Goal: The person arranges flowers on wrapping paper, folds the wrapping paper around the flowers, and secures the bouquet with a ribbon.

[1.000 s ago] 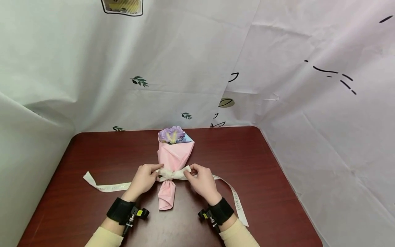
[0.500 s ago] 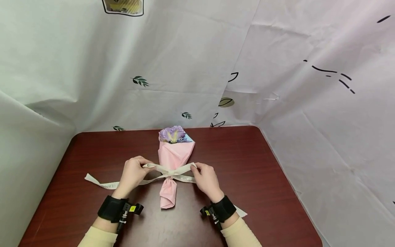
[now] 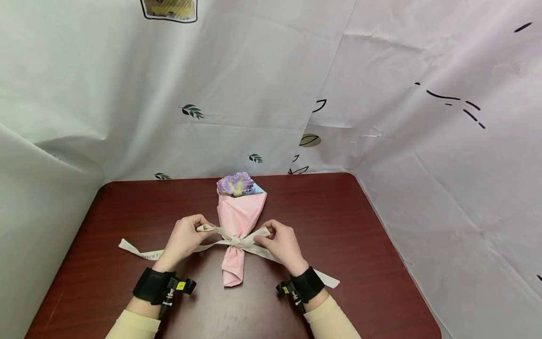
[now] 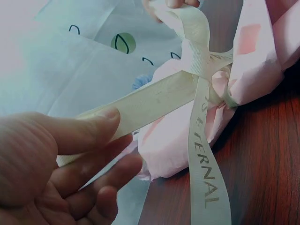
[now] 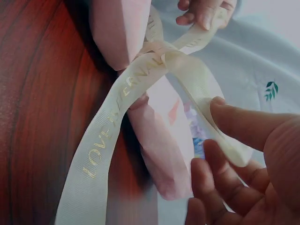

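A bouquet wrapped in pink paper (image 3: 239,214) lies on the table, its purple flower (image 3: 235,184) pointing away from me. Around its narrow waist a cream ribbon (image 4: 150,104) is knotted, with a loop on either side. My left hand (image 3: 185,238) pinches the left loop between thumb and fingers. On the other side, my right hand (image 3: 284,244) holds the right loop (image 5: 199,89), thumb on top and fingers beneath. One printed tail (image 4: 205,173) hangs down in the left wrist view; another tail (image 5: 98,136) crosses the right wrist view.
The dark red wooden table (image 3: 360,226) has rounded far corners. White printed cloth (image 3: 254,84) hangs behind it and at both sides. Black wrist straps with cameras (image 3: 185,286) sit on both wrists.
Both hands have drawn outward from the knot, spreading the two loops. In the last half second my right fingers shifted on their loop, and the bouquet's lower end swung slightly right.
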`<state>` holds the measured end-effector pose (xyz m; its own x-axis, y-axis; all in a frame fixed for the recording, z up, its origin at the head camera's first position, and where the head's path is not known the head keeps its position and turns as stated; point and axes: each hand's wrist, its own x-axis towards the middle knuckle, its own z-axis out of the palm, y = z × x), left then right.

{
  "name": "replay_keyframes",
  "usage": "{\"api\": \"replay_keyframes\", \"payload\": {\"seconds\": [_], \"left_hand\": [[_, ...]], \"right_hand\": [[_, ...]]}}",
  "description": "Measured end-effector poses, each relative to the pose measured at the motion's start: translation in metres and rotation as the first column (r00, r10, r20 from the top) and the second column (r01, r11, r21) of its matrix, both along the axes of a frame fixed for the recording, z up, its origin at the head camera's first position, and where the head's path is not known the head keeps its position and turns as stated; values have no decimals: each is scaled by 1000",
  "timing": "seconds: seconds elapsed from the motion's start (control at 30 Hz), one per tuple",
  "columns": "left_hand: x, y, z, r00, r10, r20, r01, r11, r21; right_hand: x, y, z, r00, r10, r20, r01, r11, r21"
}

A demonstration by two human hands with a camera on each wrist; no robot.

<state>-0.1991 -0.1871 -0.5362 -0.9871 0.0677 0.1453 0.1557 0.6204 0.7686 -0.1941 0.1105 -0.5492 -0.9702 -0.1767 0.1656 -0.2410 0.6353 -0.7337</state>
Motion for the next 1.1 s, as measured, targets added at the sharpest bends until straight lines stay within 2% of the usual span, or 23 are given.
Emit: {"api": "replay_keyframes", "payload": {"seconds": [0.13, 0.27, 0.4, 0.53, 0.77, 0.9, 1.1], "left_hand": [[-1, -1, -1, 1000, 21, 2, -21, 1000, -7], [-1, -4, -2, 999, 31, 25, -31, 999, 21], [-3, -4, -2, 999, 16, 47, -19, 999, 51], [-5, -3, -3, 999, 23, 29, -24, 999, 34], [-4, -1, -5, 999, 37, 9, -37, 999, 12], [-3, -3, -7, 999, 45, 6, -45, 999, 11], [-4, -8, -9, 997, 69, 24, -70, 998, 10]], "right_hand": [[-1, 4, 0, 999, -20, -40, 20, 1000, -8], [0, 11, 0, 1000, -17, -4, 16, 999, -38], [0, 17, -1, 997, 32, 66, -29, 998, -57], [-1, 17, -5, 984, 112, 138, -103, 992, -67], [0, 14, -9, 975, 162, 152, -161, 987, -23], [0, 17, -7, 975, 163, 148, -156, 986, -60], [-3, 24, -2, 991, 86, 102, -77, 993, -90]]}}
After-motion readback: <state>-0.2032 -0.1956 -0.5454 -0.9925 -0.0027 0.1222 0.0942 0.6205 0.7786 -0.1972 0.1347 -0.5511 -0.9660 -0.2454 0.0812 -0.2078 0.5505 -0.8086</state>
